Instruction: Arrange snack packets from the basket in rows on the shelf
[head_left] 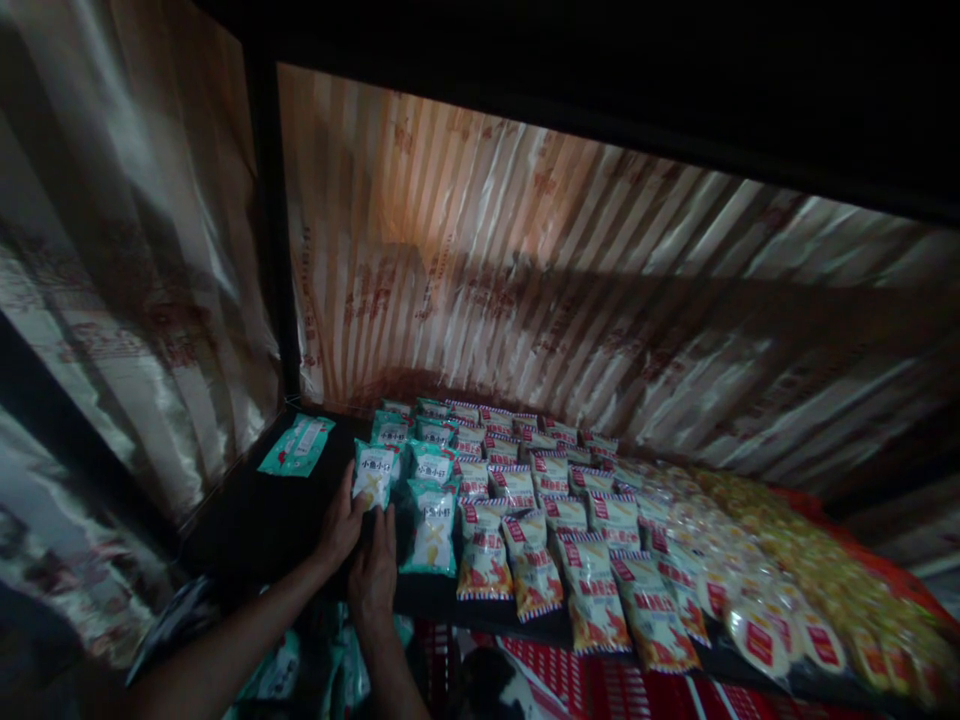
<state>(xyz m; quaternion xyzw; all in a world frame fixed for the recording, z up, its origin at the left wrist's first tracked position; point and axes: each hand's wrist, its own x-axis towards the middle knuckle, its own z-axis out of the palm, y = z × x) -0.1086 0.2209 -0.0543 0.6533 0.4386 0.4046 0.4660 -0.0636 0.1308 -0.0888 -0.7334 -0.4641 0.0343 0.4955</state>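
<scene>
Between my two hands is a teal-and-white snack packet [373,474], tilted up at the front of a short row of matching packets. My left hand [342,522] grips its left edge, with the fingers partly hidden. At its lower right edge my right hand [375,572] has its fingers closed against the bottom of the bag. Right beside it stand more teal packets [431,527] in a column. A single teal packet [298,446] lies flat to the left on the black shelf [247,520].
Rows of red-and-cream snack packets [594,590] fill the middle of the shelf. Further right are clear-wrapped round snacks [757,635] and yellow packets [870,600]. Dark posts [268,220] and striped sheeting [480,230] enclose the back. Red baskets [611,690] and teal packets [281,665] sit below.
</scene>
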